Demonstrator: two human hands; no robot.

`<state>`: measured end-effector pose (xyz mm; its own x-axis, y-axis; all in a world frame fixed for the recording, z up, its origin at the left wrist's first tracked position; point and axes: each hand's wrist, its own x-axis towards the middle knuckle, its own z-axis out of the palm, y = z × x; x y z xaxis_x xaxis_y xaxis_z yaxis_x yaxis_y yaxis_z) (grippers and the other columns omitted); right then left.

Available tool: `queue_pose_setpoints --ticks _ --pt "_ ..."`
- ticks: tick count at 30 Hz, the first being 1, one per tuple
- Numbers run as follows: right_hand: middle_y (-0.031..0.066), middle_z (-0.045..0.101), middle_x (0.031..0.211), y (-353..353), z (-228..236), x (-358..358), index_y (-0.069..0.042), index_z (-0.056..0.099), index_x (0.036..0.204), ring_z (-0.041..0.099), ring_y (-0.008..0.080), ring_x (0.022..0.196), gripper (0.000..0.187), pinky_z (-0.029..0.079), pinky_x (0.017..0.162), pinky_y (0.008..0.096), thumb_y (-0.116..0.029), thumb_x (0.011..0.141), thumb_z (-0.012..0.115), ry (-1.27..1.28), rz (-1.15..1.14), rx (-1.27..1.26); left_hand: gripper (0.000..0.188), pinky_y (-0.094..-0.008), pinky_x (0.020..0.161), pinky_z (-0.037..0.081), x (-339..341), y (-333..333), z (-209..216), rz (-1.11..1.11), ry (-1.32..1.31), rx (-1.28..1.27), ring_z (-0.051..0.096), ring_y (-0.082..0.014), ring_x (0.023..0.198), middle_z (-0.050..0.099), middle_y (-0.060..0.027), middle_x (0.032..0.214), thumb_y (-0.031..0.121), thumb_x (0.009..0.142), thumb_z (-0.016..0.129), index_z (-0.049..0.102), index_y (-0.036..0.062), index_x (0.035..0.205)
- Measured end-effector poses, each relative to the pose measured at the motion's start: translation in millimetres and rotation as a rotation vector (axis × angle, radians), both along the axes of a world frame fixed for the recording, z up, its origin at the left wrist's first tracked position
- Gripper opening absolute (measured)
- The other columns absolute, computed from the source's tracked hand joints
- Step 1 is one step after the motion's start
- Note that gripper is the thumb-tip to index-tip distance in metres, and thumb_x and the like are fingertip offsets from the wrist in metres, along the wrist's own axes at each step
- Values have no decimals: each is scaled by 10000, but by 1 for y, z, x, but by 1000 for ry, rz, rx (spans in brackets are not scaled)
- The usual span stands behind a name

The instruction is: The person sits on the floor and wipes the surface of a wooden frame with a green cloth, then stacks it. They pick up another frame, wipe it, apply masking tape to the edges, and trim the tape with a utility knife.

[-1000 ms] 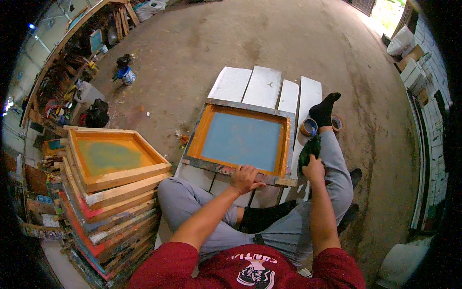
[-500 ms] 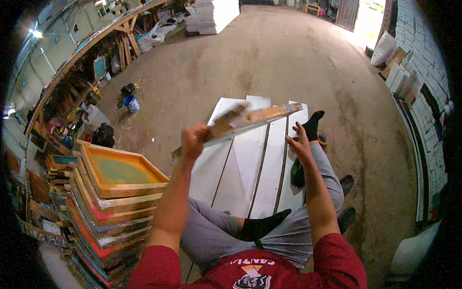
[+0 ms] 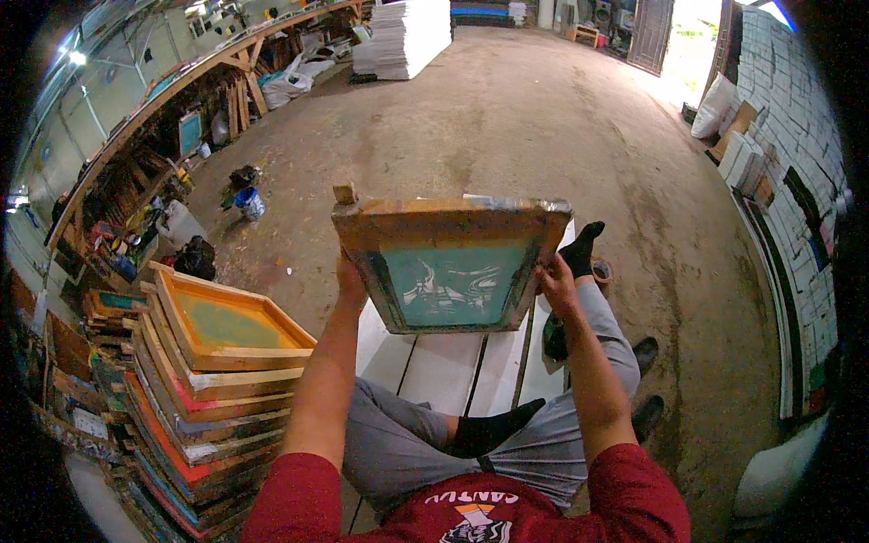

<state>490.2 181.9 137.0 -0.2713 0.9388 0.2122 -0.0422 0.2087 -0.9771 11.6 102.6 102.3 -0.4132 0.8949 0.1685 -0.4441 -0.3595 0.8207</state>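
A screen printing frame (image 3: 457,282) is held up before me, tilted so that its wooden rim and teal mesh with pale markings face me. My left hand (image 3: 351,279) grips its left side, with most of the fingers hidden behind the wood. On the opposite side, my right hand (image 3: 556,282) is closed round the rim, thumb toward me. Beneath the frame lie white boards (image 3: 441,369) with dark gaps between them, in front of my crossed legs.
A tall stack of wooden frames (image 3: 237,328) stands close on my left. Farther left are a blue-and-white bucket (image 3: 249,204) and a cluttered wooden bench (image 3: 145,107). White stacked sheets (image 3: 403,38) stand at the back. Dark shoes (image 3: 646,416) lie beside my right leg.
The frame has swung from nearly edge-on, held by my left hand alone, to facing me. My right hand, open and apart before, has taken hold of its right side.
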Motion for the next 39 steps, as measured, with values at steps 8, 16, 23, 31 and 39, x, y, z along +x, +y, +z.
queue_pose_setpoints --ticks 8,16,23,31,39 --pt "40 681 988 -14 -30 23 -47 563 1323 650 132 863 406 554 720 313 -62 962 749 -110 169 88 505 -365 740 537 35 -62 78 705 550 -75 693 -215 872 745 -76 1031 528 1047 603 738 50 1140" --pt "75 687 951 -27 -69 -3 -43 606 1127 677 184 855 192 569 720 335 -16 951 679 260 182 -246 577 -418 827 547 41 -131 190 654 927 -418 712 -341 922 745 -177 1105 546 1012 630 683 20 1242" --pt "84 747 883 -82 -24 -163 -44 654 1116 727 177 770 312 583 663 336 -34 864 837 -133 54 377 988 -442 1060 490 -95 -124 263 897 968 -300 615 -367 1279 593 -232 1432 722 863 711 454 20 1509" --pt "185 673 1199 -130 -3 -338 -70 559 1351 713 283 1043 431 582 834 427 -119 965 744 -213 465 385 1143 -434 1172 402 -261 -176 338 718 1081 -735 496 -358 1427 489 -256 1554 653 747 868 423 -43 1537" --pt "158 659 1005 -189 -50 -460 -97 627 1257 667 412 894 444 556 730 480 -143 856 813 -196 423 648 1171 -471 1212 354 -435 -239 312 581 1263 -1013 413 -392 1501 414 -286 1611 681 776 822 394 -70 1566"
